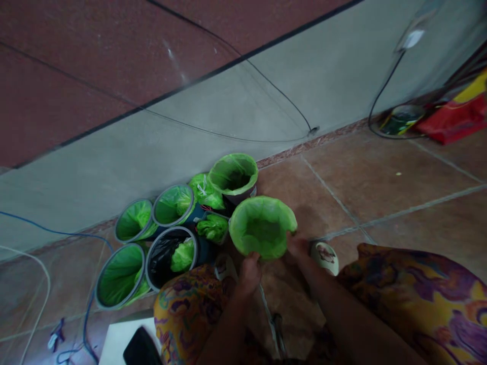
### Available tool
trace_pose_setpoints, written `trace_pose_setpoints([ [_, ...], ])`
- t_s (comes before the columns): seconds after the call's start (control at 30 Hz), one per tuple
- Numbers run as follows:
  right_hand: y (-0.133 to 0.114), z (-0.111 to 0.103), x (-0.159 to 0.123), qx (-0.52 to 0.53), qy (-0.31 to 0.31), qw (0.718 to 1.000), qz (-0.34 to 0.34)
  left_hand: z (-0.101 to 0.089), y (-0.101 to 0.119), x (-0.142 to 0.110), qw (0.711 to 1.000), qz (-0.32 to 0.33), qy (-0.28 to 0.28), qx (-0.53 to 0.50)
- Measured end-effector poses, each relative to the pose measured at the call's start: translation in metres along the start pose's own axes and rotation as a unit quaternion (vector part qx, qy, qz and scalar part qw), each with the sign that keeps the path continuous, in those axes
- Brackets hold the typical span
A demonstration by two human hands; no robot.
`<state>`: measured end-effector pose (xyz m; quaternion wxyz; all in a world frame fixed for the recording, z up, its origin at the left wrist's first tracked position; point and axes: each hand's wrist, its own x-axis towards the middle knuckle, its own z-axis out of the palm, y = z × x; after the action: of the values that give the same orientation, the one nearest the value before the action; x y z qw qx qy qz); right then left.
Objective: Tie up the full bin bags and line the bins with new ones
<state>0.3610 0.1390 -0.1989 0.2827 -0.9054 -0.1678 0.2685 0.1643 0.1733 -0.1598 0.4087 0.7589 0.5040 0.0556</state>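
A trash can (263, 227) with a green bag lining it stands on the floor between my feet, the liner folded over its rim. At its near edge my left hand (251, 274) is closed on the liner and rim. My right hand (297, 247) grips the rim on the right side, its fingers partly hidden. Just behind is another green-lined trash can (234, 175) by the wall. Left of it lie a tied green bag (205, 190) and a crumpled green bag (213, 228).
Several grey-rimmed lined bins (120, 276) cluster at the left. A phone (141, 347) lies on a white surface (116, 339) at lower left. Hoses (45, 284) cross the left floor. Cables (281, 94) hang along the wall; a tin (401, 120) and red bag (452, 121) are far right.
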Motion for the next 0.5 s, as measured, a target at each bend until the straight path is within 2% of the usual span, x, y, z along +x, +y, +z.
trace_pose_setpoints([
  [0.07,0.0,-0.001,0.003,-0.015,0.002,1.0,-0.001,-0.003,-0.002,0.002,0.998,0.038,-0.018,0.036],
  [0.17,0.001,-0.004,0.007,-0.011,-0.008,1.0,-0.01,-0.009,-0.004,0.004,0.998,0.027,-0.003,0.057],
  [0.33,0.006,-0.011,0.009,0.035,-0.026,0.998,-0.041,-0.015,-0.004,0.0,0.999,0.03,0.033,0.02],
  [0.43,0.008,-0.015,0.007,0.064,0.062,0.995,-0.038,-0.014,-0.004,-0.005,0.994,0.013,0.103,0.016],
  [0.5,0.01,-0.016,0.007,0.071,0.113,0.989,-0.062,-0.014,-0.001,-0.006,0.987,-0.009,0.158,0.013],
])
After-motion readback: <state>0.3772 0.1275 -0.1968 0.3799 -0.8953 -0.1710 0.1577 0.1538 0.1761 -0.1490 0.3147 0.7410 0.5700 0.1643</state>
